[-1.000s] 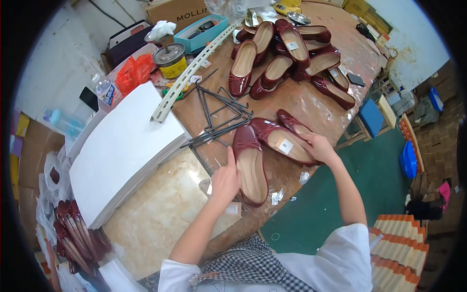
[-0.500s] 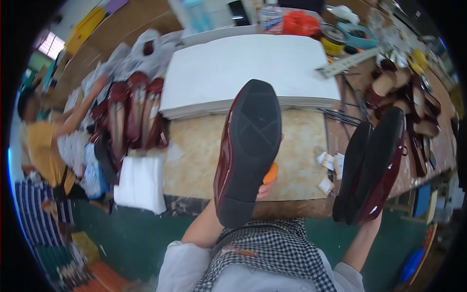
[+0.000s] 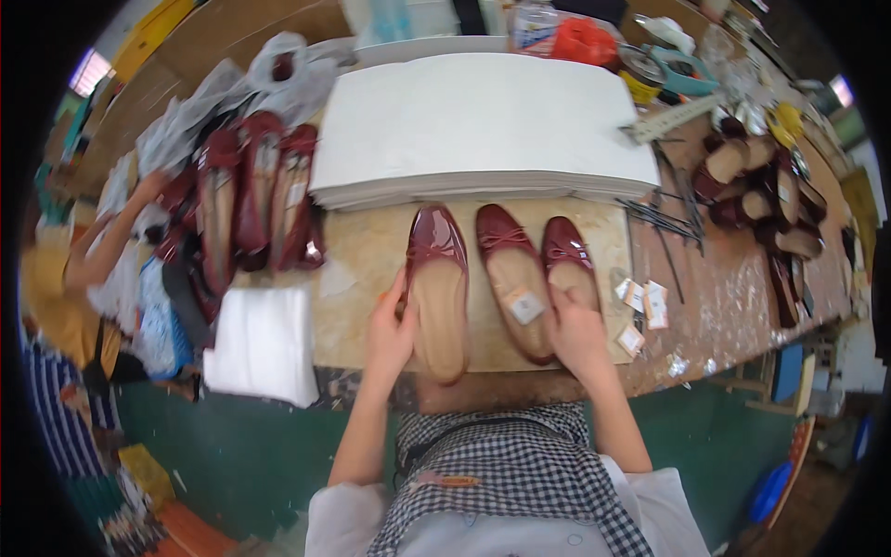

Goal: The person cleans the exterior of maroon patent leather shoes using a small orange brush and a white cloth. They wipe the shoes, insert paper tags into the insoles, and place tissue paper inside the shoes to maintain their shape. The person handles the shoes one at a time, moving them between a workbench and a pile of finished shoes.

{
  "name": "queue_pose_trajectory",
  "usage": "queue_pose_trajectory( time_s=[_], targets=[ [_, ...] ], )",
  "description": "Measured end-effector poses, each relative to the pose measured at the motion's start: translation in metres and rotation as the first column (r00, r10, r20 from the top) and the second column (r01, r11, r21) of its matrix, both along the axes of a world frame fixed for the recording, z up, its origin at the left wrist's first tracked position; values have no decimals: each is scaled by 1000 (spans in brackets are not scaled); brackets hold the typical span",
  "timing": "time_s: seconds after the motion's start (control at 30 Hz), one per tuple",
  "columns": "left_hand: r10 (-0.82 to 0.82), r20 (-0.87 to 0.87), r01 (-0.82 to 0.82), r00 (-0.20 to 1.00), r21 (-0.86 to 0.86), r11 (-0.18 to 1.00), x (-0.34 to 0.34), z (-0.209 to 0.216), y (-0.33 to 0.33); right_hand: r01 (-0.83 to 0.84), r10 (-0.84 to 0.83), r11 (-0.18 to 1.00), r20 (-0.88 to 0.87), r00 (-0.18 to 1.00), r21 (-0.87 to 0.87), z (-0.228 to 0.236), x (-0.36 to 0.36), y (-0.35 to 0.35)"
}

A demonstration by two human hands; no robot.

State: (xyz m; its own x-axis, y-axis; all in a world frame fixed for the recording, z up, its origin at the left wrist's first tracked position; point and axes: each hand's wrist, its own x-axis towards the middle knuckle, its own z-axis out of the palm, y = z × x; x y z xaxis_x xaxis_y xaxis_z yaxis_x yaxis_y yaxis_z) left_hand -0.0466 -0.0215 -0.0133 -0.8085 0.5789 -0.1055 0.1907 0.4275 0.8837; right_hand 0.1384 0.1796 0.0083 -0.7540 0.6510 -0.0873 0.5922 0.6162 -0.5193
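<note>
My left hand [image 3: 388, 332] is closed on the outer side of a dark red patent ballet flat [image 3: 438, 311], its toe pointing away and its beige insole up. To the right, my right hand [image 3: 579, 336] grips two more flats by their sides: a middle flat [image 3: 509, 265] with a white tag inside and a right flat [image 3: 568, 249]. Both have small bows at the toe. All three are sole down at the front of the beige table mat [image 3: 357, 255]; whether they rest fully on it I cannot tell.
Beyond the mat lies a thick stack of white paper [image 3: 483, 111]. Red flats [image 3: 251, 200] stand at left above a folded white cloth [image 3: 264, 343]; further flats [image 3: 742, 172] pile up at right. Loose tags [image 3: 650, 302] and black rods [image 3: 664, 218] lie nearby. A co-worker [image 3: 70, 288] reaches in at far left.
The flats were held up with their black soles facing me; now they are turned insole up and lowered to the mat. My right hand has moved left, bringing its pair beside the other flat.
</note>
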Motion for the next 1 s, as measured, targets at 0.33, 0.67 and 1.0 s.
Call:
queue_pose_trajectory(
  time_s=[0.33,0.67,1.0],
  targets=[
    [-411,-729,-55,548,-521,852,-124,62,235,-167,120,946,-178,977,-279,20,23,8],
    [-234,-873,418,429,-39,908,-26,72,234,-154,-567,608,-562,603,-779,27,81,40],
    [-422,-540,651,728,355,670,87,76,115,-401,-323,410,-541,776,-820,-4,44,11]
  ],
)
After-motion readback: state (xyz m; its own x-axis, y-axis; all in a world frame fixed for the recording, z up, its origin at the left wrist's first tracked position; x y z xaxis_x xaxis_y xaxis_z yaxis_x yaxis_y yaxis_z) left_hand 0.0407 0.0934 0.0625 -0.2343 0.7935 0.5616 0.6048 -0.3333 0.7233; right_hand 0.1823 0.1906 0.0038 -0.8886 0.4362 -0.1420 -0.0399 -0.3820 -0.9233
